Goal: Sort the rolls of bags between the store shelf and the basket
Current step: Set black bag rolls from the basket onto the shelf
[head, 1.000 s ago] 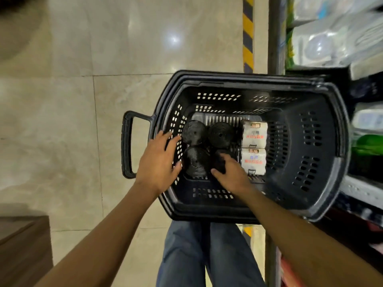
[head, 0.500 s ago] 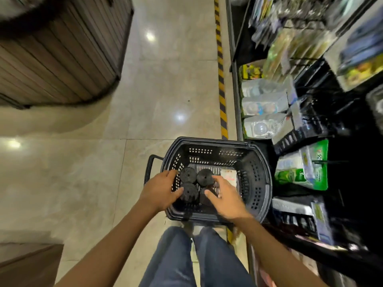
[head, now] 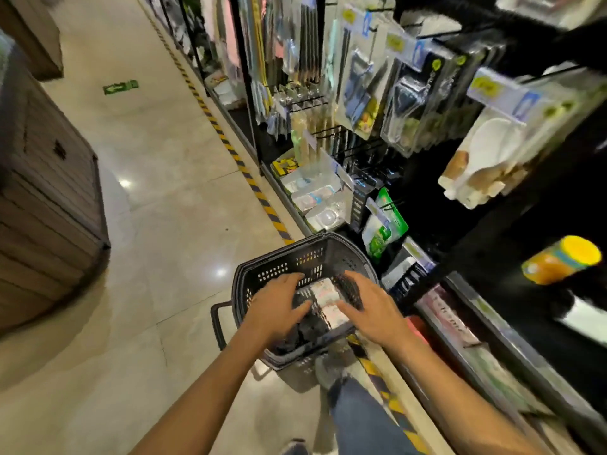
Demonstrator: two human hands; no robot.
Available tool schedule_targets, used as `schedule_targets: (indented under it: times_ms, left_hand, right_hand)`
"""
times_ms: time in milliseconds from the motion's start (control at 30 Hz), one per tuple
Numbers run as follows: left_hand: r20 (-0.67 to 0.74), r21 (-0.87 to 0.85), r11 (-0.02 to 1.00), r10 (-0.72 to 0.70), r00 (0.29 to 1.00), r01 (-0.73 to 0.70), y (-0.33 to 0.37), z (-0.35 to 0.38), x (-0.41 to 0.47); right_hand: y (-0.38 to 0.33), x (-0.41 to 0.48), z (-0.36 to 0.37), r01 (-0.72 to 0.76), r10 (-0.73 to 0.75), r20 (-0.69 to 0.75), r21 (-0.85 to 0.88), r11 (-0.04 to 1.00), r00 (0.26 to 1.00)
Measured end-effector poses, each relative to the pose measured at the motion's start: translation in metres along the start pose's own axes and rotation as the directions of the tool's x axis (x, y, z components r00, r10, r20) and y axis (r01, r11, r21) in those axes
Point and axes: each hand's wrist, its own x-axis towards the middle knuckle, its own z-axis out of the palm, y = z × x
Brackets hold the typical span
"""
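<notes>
A store aisle with a polished beige tile floor [head: 164, 224] is being viewed from above. Nearest, a leg [head: 364, 418] in blue jeans is being shown at the bottom edge, and 2 bare forearms are being stretched forward from it. The left hand [head: 276, 310] is being held over the near left part of the dark basket [head: 276, 269], its fingers spread and straight; whether it is touching anything cannot be told. The right hand [head: 371, 310] is being held over the basket's right side, its fingers likewise spread and gripping nothing.

Between the 2 hands, the black rolls [head: 310, 328] are lying in the basket at its near end, and 2 white-labelled rolls [head: 326, 292] are lying just beside them, towards the right. The basket is being kept just beside the base of the store shelf [head: 525, 351], on the right.

Further off, hanging packets [head: 361, 77] are being displayed on hooks. Striped tape [head: 226, 142] is running along the shelf's foot, and a wooden cabinet [head: 49, 198] is standing at the left.
</notes>
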Motion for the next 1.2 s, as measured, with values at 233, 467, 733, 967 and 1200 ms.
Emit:
schedule_targets:
  times_ms: [233, 467, 733, 967, 1200]
  left_hand:
    - [0.115, 0.029, 0.946, 0.317, 0.942, -0.322, 0.084, 0.015, -0.010]
    - [0.207, 0.031, 0.815, 0.561, 0.801, -0.579, 0.208, 0.046, -0.006]
    - [0.246, 0.039, 0.759, 0.623, 0.742, -0.650, 0.325, 0.090, 0.033]
    - [0.238, 0.038, 0.830, 0.533, 0.812, -0.557, 0.385, 0.133, 0.114]
    - [0.122, -0.146, 0.886, 0.458, 0.880, -0.441, 0.410, 0.195, 0.226]
  right_hand:
    - [0.030, -0.110, -0.025, -0.249, 0.257, -0.233, 0.060, 0.967, 0.938]
    - [0.087, -0.204, -0.071, -0.446, 0.490, -0.417, 0.205, 0.871, 0.765]
    - [0.173, -0.243, -0.133, -0.507, 0.602, -0.469, 0.326, 0.798, 0.646]
    - [0.259, -0.197, -0.158, -0.536, 0.741, -0.375, 0.519, 0.666, 0.558]
    - [0.350, -0.116, -0.161, -0.237, 0.971, -0.120, 0.957, 0.169, 0.208]
